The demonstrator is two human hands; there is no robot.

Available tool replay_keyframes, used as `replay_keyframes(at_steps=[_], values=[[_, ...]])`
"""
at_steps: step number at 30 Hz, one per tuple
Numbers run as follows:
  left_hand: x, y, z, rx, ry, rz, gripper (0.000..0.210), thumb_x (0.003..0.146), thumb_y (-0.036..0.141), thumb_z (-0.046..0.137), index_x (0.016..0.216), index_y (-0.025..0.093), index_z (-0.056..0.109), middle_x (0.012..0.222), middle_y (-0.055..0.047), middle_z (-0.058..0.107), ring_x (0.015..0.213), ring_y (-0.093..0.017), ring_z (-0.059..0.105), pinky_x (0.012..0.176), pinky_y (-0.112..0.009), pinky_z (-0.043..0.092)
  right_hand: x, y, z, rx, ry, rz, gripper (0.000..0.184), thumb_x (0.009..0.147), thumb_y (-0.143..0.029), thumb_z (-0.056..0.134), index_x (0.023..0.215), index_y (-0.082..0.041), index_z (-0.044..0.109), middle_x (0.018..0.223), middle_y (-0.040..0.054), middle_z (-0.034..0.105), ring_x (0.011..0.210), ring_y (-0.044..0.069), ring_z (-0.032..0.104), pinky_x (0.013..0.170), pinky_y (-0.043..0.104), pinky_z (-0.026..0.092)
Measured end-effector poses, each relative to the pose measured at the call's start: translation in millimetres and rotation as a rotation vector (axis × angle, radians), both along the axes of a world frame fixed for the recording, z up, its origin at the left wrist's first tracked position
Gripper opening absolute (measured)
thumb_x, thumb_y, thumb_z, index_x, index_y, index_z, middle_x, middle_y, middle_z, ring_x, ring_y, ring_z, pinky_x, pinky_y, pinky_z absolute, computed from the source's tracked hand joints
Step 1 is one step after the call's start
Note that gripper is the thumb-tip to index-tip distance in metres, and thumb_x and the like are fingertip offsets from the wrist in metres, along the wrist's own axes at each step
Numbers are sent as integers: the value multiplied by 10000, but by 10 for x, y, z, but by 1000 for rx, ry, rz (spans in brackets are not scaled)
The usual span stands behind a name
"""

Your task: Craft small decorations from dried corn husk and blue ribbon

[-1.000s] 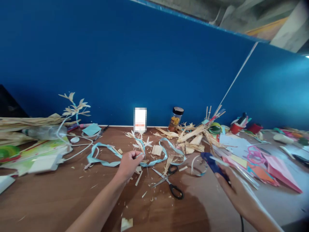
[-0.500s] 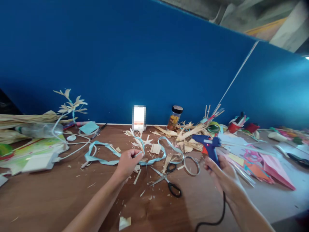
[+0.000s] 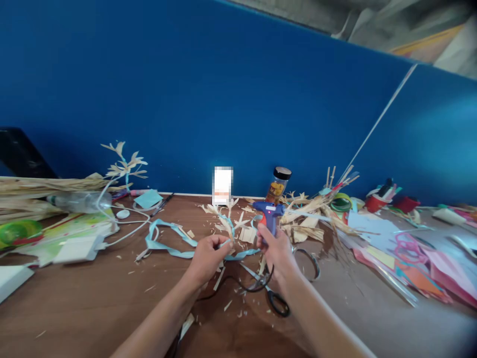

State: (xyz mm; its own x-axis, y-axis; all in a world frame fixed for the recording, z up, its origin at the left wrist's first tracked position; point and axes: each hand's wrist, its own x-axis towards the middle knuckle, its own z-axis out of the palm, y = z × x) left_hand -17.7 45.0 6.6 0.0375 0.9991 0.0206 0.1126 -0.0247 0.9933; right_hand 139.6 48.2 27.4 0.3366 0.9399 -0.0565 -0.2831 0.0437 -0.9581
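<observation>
Pinching flower in left grip, clasping glue gun in right grip; could snag cord on scissors if swung.

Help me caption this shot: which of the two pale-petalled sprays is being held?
The middle spray, its stem pinched in the left hand; the other spray rises upright at the back left, before the blue wall, with no hand on it.

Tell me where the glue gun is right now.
In the head view, the glue gun is just right of centre, held in the right hand, in front of the black-lidded jar.
</observation>
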Motion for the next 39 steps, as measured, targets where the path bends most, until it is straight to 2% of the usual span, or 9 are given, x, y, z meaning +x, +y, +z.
replay_keyframes(at_steps=[3, 6, 9, 12, 17, 21, 26, 29, 39], values=[[7, -7, 26, -22, -58, 26, 247, 671, 376, 611, 671, 130, 631, 533, 25, 527, 469, -83, 394, 449, -187, 289, -137, 57, -85, 34, 129, -126, 318, 605, -383, 712, 771, -163, 552, 656, -2, 596, 552, 117, 556, 499, 230, 461], [-12, 11, 13, -37, -71, 45, 245, 671, 374, 618, 658, 129, 621, 527, 33, 506, 469, -75, 377, 447, -184, 282, -176, 23, -143, 99, 99, -206, 301, 635, -365, 699, 794, -178, 526, 679, -11, 586, 563, 109, 540, 525, 227, 448], [-41, 39, -20, -77, -98, 3, 244, 656, 375, 635, 653, 132, 615, 514, 40, 494, 459, -70, 366, 436, -183, 264, -155, -51, -156, 209, -51, -67, 225, 701, -353, 643, 696, -191, 488, 613, -36, 536, 541, 97, 494, 554, 229, 421], [-65, 61, -33, -95, -92, -28, 267, 645, 394, 644, 670, 129, 621, 510, 39, 487, 449, -71, 354, 430, -189, 252, -143, -107, -144, 247, -201, 107, 258, 764, -373, 551, 605, -186, 471, 555, -30, 497, 540, 106, 472, 564, 238, 397], [-89, 69, 1, -108, -121, -82, 303, 630, 426, 652, 667, 127, 615, 482, 52, 463, 428, -62, 324, 420, -189, 229, -177, -125, -180, 181, -184, 202, 271, 673, -312, 625, 578, -196, 400, 521, -55, 441, 498, 91, 427, 522, 229, 376], [-111, 70, 30, -96, -137, -109, 272, 656, 402, 641, 664, 132, 613, 471, 60, 463, 420, -54, 326, 416, -177, 220, -197, -113, -206, 121, -153, 170, 225, 622, -267, 682, 600, -180, 475, 584, -45, 510, 564, 103, 488, 604, 248, 418], [-88, 52, 55, -22, -27, -129, 223, 662, 356, 645, 667, 133, 633, 586, 20, 571, 524, -90, 466, 504, -188, 335, -175, -107, -210, 126, -231, 184, 169, 638, -271, 687, 748, -149, 647, 757, 39, 650, 746, 185, 584, 766, 343, 451], [-45, 23, 65, -34, -7, -183, 218, 665, 355, 636, 651, 137, 635, 571, 16, 575, 530, -104, 476, 510, -199, 349, -158, -104, -242, 149, -260, 185, 152, 650, -277, 683, 728, -149, 656, 714, 36, 652, 700, 186, 593, 734, 350, 472], [8, -25, 23, -91, 12, -172, 266, 666, 390, 632, 704, 127, 639, 561, 18, 575, 432, -71, 399, 416, -182, 295, -222, -111, -264, 74, -252, 88, 202, 578, -301, 725, 636, -146, 611, 601, 16, 628, 573, 162, 592, 604, 296, 507]])
